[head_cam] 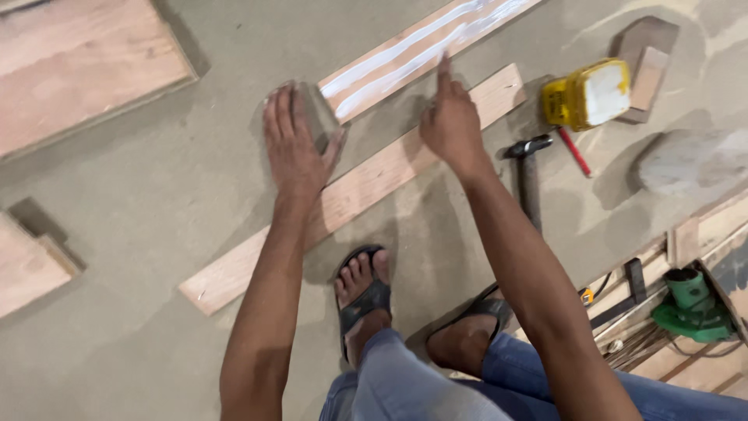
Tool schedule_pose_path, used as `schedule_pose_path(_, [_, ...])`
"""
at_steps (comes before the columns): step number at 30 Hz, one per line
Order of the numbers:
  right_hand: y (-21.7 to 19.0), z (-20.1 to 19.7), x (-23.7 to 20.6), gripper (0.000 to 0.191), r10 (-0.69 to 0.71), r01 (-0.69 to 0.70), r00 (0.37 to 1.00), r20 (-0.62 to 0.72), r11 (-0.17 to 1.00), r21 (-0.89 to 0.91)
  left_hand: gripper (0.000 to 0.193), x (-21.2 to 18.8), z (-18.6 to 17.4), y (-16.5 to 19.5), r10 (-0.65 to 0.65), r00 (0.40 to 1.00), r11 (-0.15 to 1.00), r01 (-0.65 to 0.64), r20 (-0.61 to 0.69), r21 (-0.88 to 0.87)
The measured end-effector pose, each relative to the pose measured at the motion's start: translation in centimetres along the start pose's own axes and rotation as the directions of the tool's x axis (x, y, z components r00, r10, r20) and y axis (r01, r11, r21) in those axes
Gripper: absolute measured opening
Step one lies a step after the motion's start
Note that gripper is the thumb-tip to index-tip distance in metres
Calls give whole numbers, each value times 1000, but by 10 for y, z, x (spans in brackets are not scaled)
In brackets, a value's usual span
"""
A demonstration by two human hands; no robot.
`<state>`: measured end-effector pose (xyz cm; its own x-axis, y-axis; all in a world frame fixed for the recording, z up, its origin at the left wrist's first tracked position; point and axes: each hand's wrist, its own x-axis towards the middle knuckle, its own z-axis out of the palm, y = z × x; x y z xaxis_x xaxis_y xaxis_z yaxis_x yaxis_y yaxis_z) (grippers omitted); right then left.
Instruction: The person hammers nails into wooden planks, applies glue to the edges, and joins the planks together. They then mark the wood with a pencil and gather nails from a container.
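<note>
The left hand (294, 144) lies flat, fingers together, on what looks like a small blurred block (319, 113) at the end of the glue-streaked strip (421, 51) — gripping nothing. The right hand (450, 121) points one finger onto that strip, the others curled. A second plank (351, 191) lies on the floor beneath — a hammer (528, 168) and yellow tub (588, 93) lie nearby.

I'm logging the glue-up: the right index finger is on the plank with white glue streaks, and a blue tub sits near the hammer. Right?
Not quite: the tub is yellow with a white face, not blue. The head view shows it. The rest holds: the right hand has its index finger on the plank with white glue streaks, and the hammer lies near the tub.
</note>
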<state>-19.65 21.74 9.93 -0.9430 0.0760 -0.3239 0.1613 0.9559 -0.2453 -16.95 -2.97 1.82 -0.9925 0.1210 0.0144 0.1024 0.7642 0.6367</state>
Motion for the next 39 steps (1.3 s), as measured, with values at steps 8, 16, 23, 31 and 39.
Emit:
schedule_pose_path(8, [91,-9,49,90,-5,-4,992,-124,997,-71,92,28,7,1,13,990,996,-26,140,89])
schedule_pose_path(16, [88,-12,43,94,-107,99,993,-57,988,-117,91,-14,-51,-40,-91,981,989,69,169,131])
schedule_pose_path(23, [4,13,44,102,-36,67,991,128,967,-246,92,-26,-49,-50,-34,996,982,17,87,191])
schedule_pose_path(31, [-33,5,72,95,198,163,917,347,607,-778,89,-29,-49,-52,-16,998,990,7,63,144])
schedule_pose_path(39, [56,-42,37,58,-159,183,980,122,959,-215,99,-29,-54,-50,-64,991,993,51,120,107])
